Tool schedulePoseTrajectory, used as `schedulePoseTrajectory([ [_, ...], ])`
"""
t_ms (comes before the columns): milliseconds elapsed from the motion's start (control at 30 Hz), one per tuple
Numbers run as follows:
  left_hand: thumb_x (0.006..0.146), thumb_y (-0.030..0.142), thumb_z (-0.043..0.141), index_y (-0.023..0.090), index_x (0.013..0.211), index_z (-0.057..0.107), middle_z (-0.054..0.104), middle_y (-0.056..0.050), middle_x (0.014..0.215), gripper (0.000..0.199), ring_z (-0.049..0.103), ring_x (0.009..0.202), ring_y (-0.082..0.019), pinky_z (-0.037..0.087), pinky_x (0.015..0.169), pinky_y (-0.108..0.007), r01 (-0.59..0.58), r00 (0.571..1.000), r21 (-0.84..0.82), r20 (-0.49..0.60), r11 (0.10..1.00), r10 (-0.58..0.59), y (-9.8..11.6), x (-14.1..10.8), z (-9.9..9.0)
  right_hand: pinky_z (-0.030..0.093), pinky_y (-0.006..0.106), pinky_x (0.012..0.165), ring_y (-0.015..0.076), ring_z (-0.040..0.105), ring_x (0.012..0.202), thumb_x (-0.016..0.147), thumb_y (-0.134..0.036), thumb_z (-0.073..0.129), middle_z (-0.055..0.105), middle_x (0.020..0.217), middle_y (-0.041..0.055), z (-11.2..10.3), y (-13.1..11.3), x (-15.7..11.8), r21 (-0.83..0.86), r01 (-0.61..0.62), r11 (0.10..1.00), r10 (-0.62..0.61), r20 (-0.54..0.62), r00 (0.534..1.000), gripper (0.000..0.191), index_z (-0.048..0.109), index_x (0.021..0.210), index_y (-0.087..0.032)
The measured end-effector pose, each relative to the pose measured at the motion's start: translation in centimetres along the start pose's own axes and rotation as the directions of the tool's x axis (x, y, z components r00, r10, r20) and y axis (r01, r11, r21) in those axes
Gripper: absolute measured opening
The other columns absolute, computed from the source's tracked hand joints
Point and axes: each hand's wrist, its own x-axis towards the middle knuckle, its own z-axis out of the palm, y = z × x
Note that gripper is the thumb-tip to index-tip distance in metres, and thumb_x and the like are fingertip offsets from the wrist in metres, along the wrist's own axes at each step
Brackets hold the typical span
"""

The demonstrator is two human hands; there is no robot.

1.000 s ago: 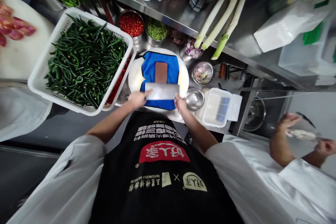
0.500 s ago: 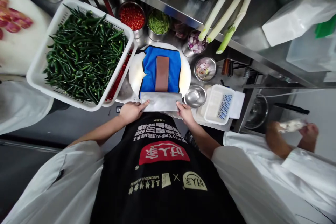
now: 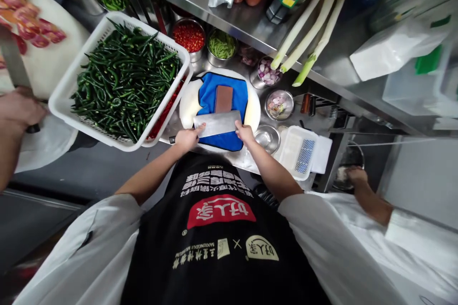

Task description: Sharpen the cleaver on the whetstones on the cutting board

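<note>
Head view: the black apron (image 3: pixel 222 248) filled the near side of the round board (image 3: pixel 186 105). At the board's near edge, the left hand (image 3: pixel 186 140) was closed round the handle of the cleaver (image 3: pixel 217 124), its index finger extended onto the blade, while the right hand (image 3: pixel 244 133) pinched the blade's opposite end, nearly shut. The cleaver lay across the near part of the brown block (image 3: pixel 223 98), above the board, handle to the left, its long axis running left to right and slanting slightly away at the right end. The block's own long axis pointed away from the apron, on a blue cloth (image 3: pixel 229 139) that overhung the board's near edge. Left of the board, the white basket (image 3: pixel 119 145) of green chillies crowded that side; right of it stood a steel bowl (image 3: pixel 266 139), with a white tub (image 3: pixel 298 152) farther right. Beyond the board were containers of chopped red chilli (image 3: pixel 189 37) and green slices (image 3: pixel 222 45), then the metal shelf (image 3: pixel 214 14), with long leeks (image 3: pixel 311 24) jutting over its edge.
</note>
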Motion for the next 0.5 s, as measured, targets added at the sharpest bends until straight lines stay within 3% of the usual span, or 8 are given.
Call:
schedulePoseTrajectory([
  [167, 0.096, 0.031, 0.056, 0.043, 0.168, 0.035, 0.076, -0.008, 0.124, 0.076, 0.074, 0.109, -0.031, 0.055, 0.091, -0.038, 0.058, 0.993, -0.016, -0.105, 0.998, -0.06, -1.2, 5.0, -3.9, 0.026, 0.02, 0.033, 0.0071, 0.041, 0.034, 0.103, -0.052, 0.066, 0.054, 0.049, 0.0002, 0.9, -5.6, 4.4, -0.062, 0.09, 0.994, -0.092, -0.03, 0.995, 0.049, 0.055, 0.069, -0.018],
  [233, 0.097, 0.032, 0.056, 0.043, 0.169, 0.033, 0.076, -0.008, 0.127, 0.076, 0.074, 0.109, -0.03, 0.055, 0.092, -0.038, 0.051, 0.995, -0.018, -0.085, 0.999, -0.053, -1.4, 4.4, -3.4, 0.026, 0.02, 0.033, 0.0072, 0.041, 0.034, 0.103, -0.053, 0.065, 0.053, 0.048, 0.0004, 0.8, -4.8, 4.1, -0.085, 0.098, 0.992, -0.1, -0.015, 0.995, 0.051, 0.055, 0.067, -0.018],
  [400, 0.097, 0.036, 0.058, 0.04, 0.171, 0.029, 0.076, -0.008, 0.124, 0.079, 0.075, 0.103, -0.028, 0.056, 0.089, -0.035, -0.026, 0.995, -0.052, 0.097, 0.998, 0.031, -0.4, -2.5, 1.4, 0.031, 0.02, 0.035, 0.0087, 0.045, 0.037, 0.097, -0.056, 0.074, 0.056, 0.05, 0.0019, -0.7, 2.5, -1.5, -0.124, -0.042, 0.991, 0.047, 0.035, 0.998, 0.053, 0.053, 0.065, -0.019],
  [433, 0.097, 0.035, 0.058, 0.04, 0.171, 0.029, 0.077, -0.008, 0.124, 0.08, 0.075, 0.103, -0.028, 0.056, 0.089, -0.034, -0.025, 0.994, -0.058, 0.102, 0.998, 0.031, -0.2, -2.7, 1.4, 0.031, 0.02, 0.036, 0.0087, 0.045, 0.037, 0.096, -0.056, 0.074, 0.056, 0.051, 0.0019, -0.7, 2.5, -1.4, -0.131, -0.047, 0.99, 0.05, 0.022, 0.998, 0.053, 0.054, 0.065, -0.018],
  [500, 0.098, 0.032, 0.055, 0.04, 0.171, 0.03, 0.076, -0.008, 0.124, 0.077, 0.075, 0.104, -0.028, 0.055, 0.09, -0.035, 0.016, 0.999, -0.048, 0.052, 0.999, -0.014, -0.2, -0.5, -0.1, 0.029, 0.02, 0.036, 0.0081, 0.044, 0.037, 0.098, -0.055, 0.072, 0.055, 0.05, 0.0011, -0.3, 0.1, 0.8, -0.133, -0.006, 0.991, 0.005, -0.007, 1.0, 0.052, 0.055, 0.066, -0.018],
])
